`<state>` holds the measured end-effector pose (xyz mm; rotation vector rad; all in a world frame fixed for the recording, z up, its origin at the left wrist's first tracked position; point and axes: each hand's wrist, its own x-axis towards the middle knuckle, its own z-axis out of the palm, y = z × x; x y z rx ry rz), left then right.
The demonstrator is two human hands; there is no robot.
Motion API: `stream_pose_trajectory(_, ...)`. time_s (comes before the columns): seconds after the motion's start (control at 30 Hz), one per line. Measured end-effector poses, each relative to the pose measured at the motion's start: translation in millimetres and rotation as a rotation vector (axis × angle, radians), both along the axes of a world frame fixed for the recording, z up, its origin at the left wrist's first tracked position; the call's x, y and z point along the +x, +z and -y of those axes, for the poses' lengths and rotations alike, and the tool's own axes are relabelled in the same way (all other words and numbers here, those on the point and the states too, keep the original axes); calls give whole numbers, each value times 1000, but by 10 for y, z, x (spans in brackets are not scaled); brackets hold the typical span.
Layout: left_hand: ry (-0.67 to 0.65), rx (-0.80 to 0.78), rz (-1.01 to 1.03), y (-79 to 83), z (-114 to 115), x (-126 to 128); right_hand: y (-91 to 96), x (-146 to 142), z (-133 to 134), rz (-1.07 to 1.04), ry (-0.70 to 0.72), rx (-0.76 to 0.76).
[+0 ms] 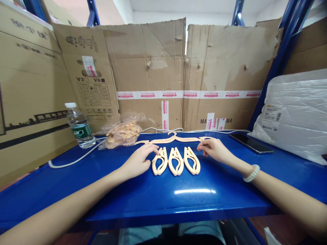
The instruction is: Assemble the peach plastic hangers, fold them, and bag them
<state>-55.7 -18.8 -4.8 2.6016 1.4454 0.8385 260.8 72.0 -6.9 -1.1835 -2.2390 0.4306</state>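
Three folded beige plastic hangers [175, 160] lie side by side on the blue shelf surface [194, 197]. Just behind them an unfolded beige hanger [173, 138] lies flat, hook pointing away. My left hand [139, 160] rests on the shelf with its fingertips touching the leftmost folded hanger. My right hand [214, 149] rests to the right of the row, fingers curled near the unfolded hanger's right arm. It holds nothing that I can see. A bead bracelet [251, 173] sits on my right wrist.
A clear bag of more beige hangers [122, 132] lies at the back left beside a water bottle [80, 126]. A white cable [74, 160] runs along the back. A phone [251, 143] and a white plastic package [296, 112] sit right. Cardboard boxes [153, 68] wall the back.
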Motion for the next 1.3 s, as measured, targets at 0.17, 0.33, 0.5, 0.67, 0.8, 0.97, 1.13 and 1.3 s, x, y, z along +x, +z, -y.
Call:
stream_pose_trajectory(0.17, 72, 36, 82, -3, -44, -27, -40, -11, -17, -74, 1, -98)
stream_pose_trajectory(0.33, 128, 12, 76, -25, -59, -30, -59, -28, -15, -159, -8, -165)
stream_pose_trajectory(0.5, 152, 6, 82, -20, -56, -25, 4, -36, 50, -163, -58, -165)
stream_pose_trajectory(0.67, 163, -10, 86, -11, -54, -22, 41, 26, 18, -109, -143, -39)
stream_pose_trajectory(0.8, 163, -1, 84, -17, -55, -27, 20, 92, -97, -22, -196, 84)
stream_pose_trajectory(0.97, 161, -14, 97, -29, -57, -33, -38, 131, -219, -27, -112, 51)
stream_pose_trajectory(1.13, 169, -50, 131, -34, -78, -33, -68, 89, -215, -5, -62, 11)
stream_pose_trajectory(1.3, 180, -76, 138, -37, -88, -32, -103, 90, -247, -33, -117, 55)
